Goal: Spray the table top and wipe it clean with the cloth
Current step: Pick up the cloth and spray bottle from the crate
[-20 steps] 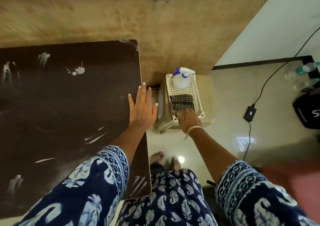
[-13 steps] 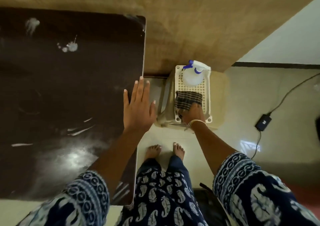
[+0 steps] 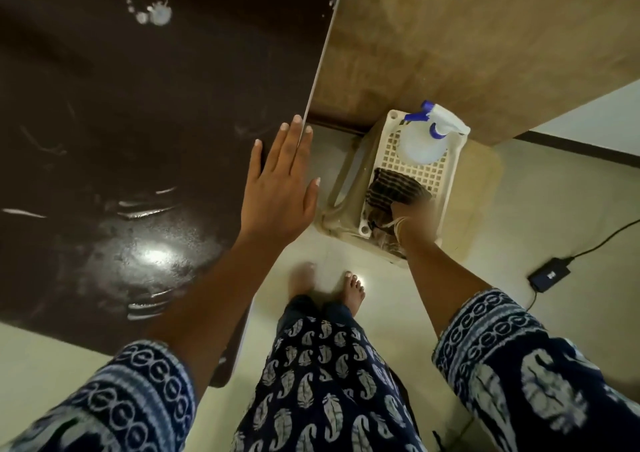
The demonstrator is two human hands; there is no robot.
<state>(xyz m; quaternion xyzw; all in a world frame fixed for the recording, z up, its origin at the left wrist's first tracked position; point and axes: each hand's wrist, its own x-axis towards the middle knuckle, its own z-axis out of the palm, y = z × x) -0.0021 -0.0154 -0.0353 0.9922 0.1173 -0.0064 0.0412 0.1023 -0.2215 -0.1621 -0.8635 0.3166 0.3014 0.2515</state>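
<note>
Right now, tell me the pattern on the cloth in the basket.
The cloth is dark with thin pale checked stripes, seen in the head view, the only one.

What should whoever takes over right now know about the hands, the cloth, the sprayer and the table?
Left hand: flat and open on the right edge of the dark table top.
Right hand: down in the white basket, gripping the checked cloth; blurred.
Spray bottle: standing in the basket's far end, untouched.
Done: cloth grasped. White smears remain on the table.
Left: lift the cloth out, spray, wipe.
</note>
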